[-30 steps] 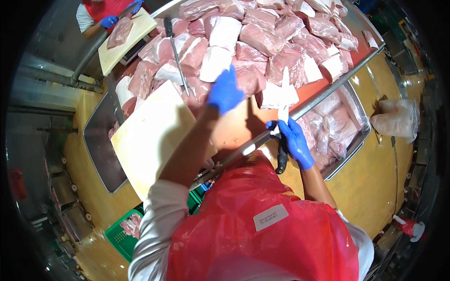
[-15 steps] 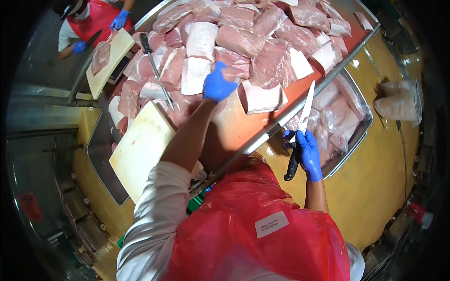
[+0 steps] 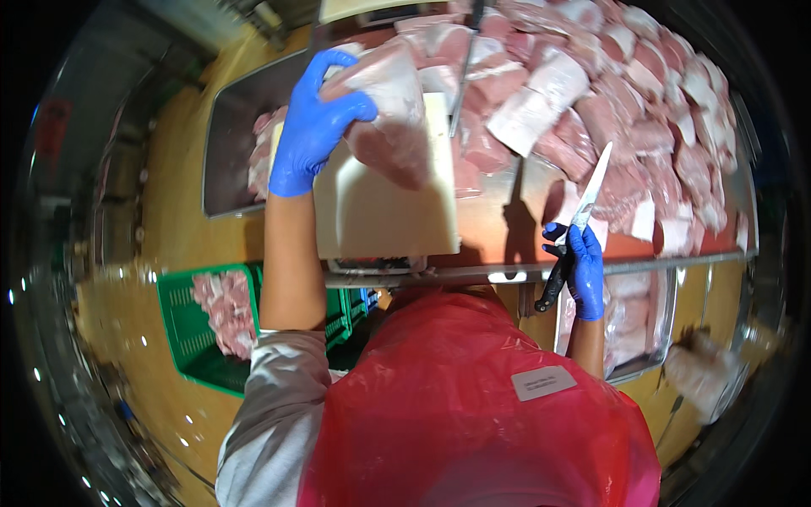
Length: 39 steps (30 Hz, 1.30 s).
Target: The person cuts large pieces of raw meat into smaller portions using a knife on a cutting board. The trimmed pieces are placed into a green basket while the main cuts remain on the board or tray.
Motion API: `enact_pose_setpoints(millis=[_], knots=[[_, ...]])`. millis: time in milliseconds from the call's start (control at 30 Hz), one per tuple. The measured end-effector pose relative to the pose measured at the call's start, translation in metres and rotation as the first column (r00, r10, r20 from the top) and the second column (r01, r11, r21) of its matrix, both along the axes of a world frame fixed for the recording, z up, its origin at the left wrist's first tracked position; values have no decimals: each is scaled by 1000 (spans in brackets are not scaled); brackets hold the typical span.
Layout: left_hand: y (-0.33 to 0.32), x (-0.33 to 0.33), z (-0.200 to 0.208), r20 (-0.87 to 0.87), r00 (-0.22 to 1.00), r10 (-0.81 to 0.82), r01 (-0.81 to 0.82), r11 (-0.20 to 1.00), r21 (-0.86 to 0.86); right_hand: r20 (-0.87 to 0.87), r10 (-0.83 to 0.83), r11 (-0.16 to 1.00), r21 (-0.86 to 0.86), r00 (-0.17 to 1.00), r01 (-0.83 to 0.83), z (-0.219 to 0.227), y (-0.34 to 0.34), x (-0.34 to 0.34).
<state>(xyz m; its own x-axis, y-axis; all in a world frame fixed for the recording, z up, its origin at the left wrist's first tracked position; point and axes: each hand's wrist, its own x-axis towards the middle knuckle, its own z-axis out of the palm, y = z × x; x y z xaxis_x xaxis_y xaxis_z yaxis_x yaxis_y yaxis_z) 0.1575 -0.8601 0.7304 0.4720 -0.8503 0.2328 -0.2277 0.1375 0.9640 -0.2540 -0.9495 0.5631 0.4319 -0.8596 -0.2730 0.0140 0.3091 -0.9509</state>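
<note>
Moved leftward, the left hand [image 3: 314, 127] is now above the cutting board [image 3: 445, 211], fingers holding a meat piece [image 3: 390, 118]. Right hand [image 3: 586, 266] (near the table's [image 3: 498, 224] front edge) holds a knife [image 3: 594, 188] with curled fingers.

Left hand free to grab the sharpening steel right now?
Probably not: the left hand grips a large meat piece above the white cutting board. In this view, that piece lies between it and the sharpening steel.
</note>
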Motion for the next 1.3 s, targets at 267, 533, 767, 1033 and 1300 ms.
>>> enact_pose_setpoints(millis=[267,533,767,1033,1300], knots=[[78,-64,-116,961,274,-35,-553,812,187,25,320,943,-107,947,-316,22,3,97],[226,37,-126,520,723,455,-542,841,18,-99,461,884,-43,882,-466,41,55,149],[216,13,-167,168,780,603,-623,773,118,-385,400,746,-391,832,-539,79,108,224],[204,-13,-157,299,705,643,-695,709,117,-726,434,193,-503,533,-842,89,165,311],[205,-7,-192,-158,735,659,-657,750,72,-901,282,18,-340,331,-940,71,189,308]])
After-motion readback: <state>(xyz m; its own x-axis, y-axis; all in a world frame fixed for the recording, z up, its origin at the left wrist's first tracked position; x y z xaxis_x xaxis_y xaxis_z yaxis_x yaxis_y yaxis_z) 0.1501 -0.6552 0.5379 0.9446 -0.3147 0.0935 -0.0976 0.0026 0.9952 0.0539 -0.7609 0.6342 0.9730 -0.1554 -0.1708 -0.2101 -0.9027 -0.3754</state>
